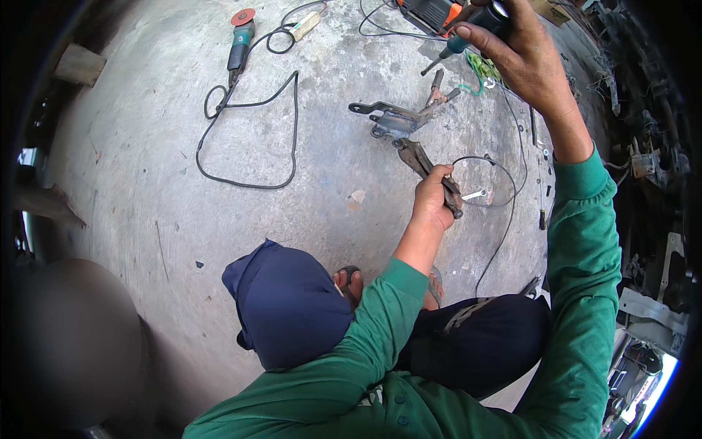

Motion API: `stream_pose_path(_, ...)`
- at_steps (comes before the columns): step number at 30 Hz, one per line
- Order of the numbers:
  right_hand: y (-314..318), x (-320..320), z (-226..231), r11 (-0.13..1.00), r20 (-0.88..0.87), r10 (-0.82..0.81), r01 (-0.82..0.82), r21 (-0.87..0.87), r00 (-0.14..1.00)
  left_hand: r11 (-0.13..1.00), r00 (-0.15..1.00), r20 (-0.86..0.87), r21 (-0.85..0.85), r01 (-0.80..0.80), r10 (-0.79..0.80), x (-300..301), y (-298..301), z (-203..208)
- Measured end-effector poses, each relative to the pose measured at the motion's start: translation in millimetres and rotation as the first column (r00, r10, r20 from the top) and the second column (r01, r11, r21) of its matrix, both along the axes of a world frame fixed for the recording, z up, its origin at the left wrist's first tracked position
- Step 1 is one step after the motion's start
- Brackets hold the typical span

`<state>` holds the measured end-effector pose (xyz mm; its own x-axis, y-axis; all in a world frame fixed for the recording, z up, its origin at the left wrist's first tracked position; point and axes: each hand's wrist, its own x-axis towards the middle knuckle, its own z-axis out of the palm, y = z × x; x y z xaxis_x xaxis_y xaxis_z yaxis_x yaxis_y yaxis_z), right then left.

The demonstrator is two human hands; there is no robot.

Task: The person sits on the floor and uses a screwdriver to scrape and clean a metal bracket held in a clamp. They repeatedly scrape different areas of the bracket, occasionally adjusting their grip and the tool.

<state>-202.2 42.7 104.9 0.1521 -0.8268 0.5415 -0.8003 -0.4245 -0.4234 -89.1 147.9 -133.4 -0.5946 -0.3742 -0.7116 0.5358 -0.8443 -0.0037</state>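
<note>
Low over the concrete floor, my left hand [433,201] is closed around a pair of dark locking pliers [417,157]. Their jaw end meets a metal bracket [395,123] with bare silvery plates and pivot holes; whether they clamp it I cannot tell. Two rusty prongs [437,96] extend from the bracket toward the upper right. Raised at the upper right, my right hand [528,62] grips a dark tool with a teal nose [459,44]. A thin metal rod points from it down toward the prongs, apart from them. The tool's back end is partly cut off by the frame's edge.
A teal angle grinder [240,50] with a red disc lies at the upper left, its black cord [295,139] looped across the floor. An orange-and-black machine [428,14] stands at the far edge. Beside my left hand lie a wrench [475,194] and a thin cable [512,208].
</note>
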Motion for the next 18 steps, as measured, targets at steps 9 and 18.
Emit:
stream_pose_path(9,35.0,-7.2,-109.5,0.999,0.166,0.010,-0.003,-0.041,0.986,0.995,0.993,-0.075,-0.019,0.094,-0.095,57.5,-18.1,-5.1)
stream_pose_path(18,13.0,-9.2,-165.7,0.990,0.066,0.133,-0.129,-0.059,0.989,1.000,0.977,-0.214,0.002,0.007,-0.007,70.3,-31.3,5.2)
